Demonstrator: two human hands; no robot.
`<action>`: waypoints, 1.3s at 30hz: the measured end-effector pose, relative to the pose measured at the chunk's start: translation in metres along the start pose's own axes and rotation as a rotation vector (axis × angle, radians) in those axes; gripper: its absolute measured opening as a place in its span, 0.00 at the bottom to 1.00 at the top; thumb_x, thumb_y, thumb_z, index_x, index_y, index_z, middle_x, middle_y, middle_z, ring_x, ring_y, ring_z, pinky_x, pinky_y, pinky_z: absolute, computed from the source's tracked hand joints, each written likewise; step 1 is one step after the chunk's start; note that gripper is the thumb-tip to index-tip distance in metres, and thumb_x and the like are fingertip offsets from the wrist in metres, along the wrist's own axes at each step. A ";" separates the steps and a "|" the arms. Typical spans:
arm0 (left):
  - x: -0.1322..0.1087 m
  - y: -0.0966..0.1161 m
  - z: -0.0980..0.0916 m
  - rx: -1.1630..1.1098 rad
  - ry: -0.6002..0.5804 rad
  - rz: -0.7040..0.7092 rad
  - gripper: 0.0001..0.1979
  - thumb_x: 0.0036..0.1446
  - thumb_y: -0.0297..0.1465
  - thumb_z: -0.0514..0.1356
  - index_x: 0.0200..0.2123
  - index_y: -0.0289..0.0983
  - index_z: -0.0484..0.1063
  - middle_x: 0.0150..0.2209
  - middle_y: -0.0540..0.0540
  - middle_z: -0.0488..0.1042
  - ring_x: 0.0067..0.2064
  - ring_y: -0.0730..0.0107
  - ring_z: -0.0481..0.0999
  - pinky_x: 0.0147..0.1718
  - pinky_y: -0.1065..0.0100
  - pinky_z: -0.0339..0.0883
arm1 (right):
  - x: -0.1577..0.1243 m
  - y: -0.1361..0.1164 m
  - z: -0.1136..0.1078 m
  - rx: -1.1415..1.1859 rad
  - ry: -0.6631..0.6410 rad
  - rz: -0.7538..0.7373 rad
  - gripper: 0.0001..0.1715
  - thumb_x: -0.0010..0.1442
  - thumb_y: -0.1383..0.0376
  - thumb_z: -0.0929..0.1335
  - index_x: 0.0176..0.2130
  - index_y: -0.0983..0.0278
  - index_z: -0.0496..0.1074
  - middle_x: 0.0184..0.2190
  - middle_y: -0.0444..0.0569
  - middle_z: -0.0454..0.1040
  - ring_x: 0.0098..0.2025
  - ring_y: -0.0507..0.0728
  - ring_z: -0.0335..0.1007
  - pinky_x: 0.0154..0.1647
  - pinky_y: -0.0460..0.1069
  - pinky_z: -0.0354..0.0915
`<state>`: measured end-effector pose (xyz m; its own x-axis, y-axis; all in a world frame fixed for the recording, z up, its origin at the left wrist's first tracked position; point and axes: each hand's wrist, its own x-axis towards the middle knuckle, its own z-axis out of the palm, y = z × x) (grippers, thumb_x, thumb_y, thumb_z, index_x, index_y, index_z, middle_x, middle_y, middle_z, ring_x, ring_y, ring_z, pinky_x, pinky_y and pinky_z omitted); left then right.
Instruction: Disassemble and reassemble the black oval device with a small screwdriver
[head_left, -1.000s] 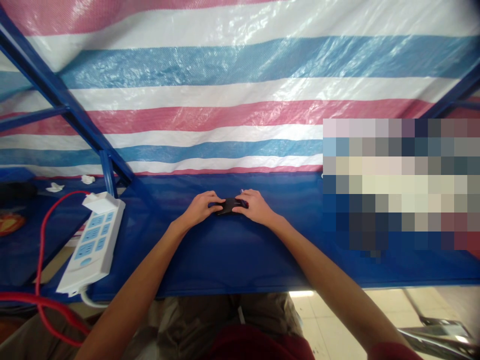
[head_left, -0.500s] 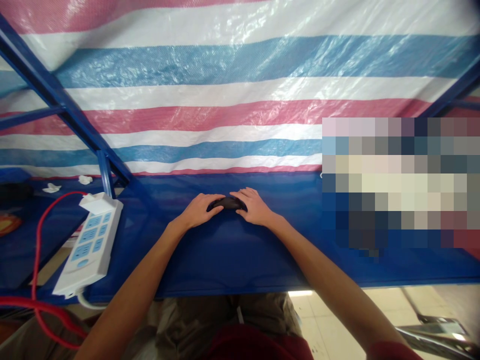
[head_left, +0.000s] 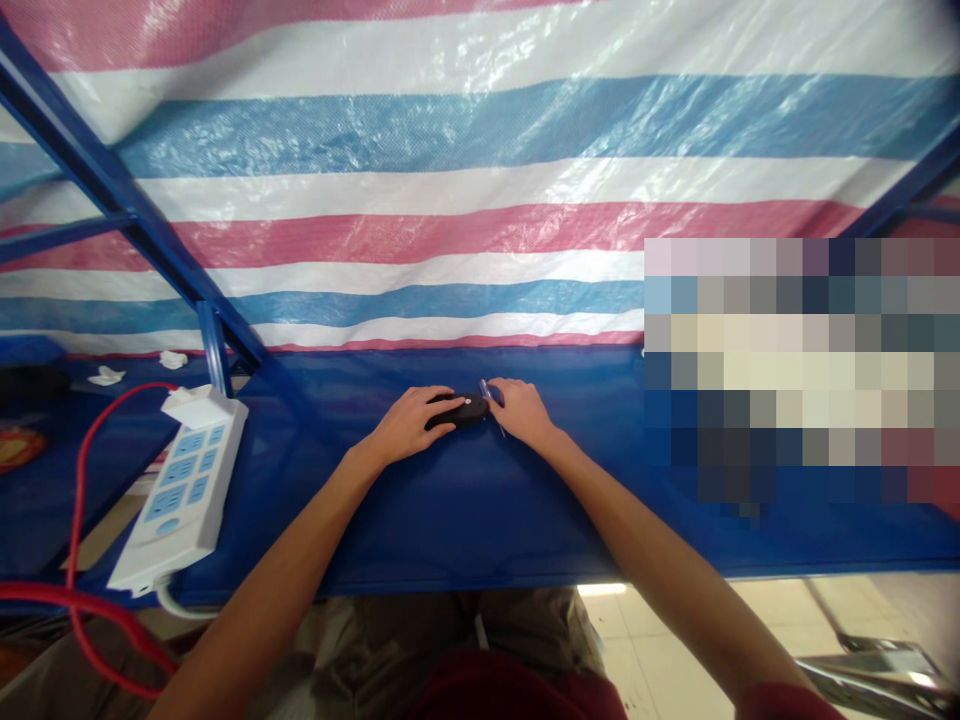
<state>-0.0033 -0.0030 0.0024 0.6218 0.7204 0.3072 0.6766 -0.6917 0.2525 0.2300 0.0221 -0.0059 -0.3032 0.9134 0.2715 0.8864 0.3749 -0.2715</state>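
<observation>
A small black computer mouse (head_left: 471,410) with a pale round spot on its upper face is low over the blue table or resting on it; which, I cannot tell. My left hand (head_left: 414,422) grips it from the left, thumb on the near side and fingers over the top. Just right of the mouse, my right hand (head_left: 519,411) pinches a slim tool (head_left: 484,388) that looks like a small screwdriver. Its clear, purplish end points up and away, and a thin shaft shows below the thumb. Part of the tool is hidden by the fingers.
A white power strip (head_left: 176,500) with blue sockets stands at the left, beside a red cable (head_left: 78,480). Crumpled white scraps (head_left: 106,376) lie farther back. Blue frame bars (head_left: 135,235) and a striped sheet (head_left: 450,240) rise behind the blue tabletop (head_left: 465,520). The right side is pixelated.
My right hand has come off the mouse's right end and now shows the slim tool between its fingers. The mouse's top is more exposed, with its pale spot visible.
</observation>
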 end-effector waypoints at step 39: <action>0.001 0.002 0.004 0.057 0.093 0.125 0.18 0.63 0.39 0.56 0.55 0.44 0.70 0.55 0.42 0.70 0.55 0.58 0.68 0.53 0.56 0.61 | -0.011 -0.018 -0.018 0.687 0.439 -0.209 0.29 0.62 0.60 0.65 0.61 0.60 0.58 0.37 0.48 0.74 0.31 0.52 0.71 0.37 0.49 0.72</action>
<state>0.0003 -0.0036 -0.0010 0.6652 0.6191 0.4175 0.6190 -0.7699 0.1553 0.2238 0.0026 0.0126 -0.1477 0.7236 0.6743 0.3740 0.6720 -0.6392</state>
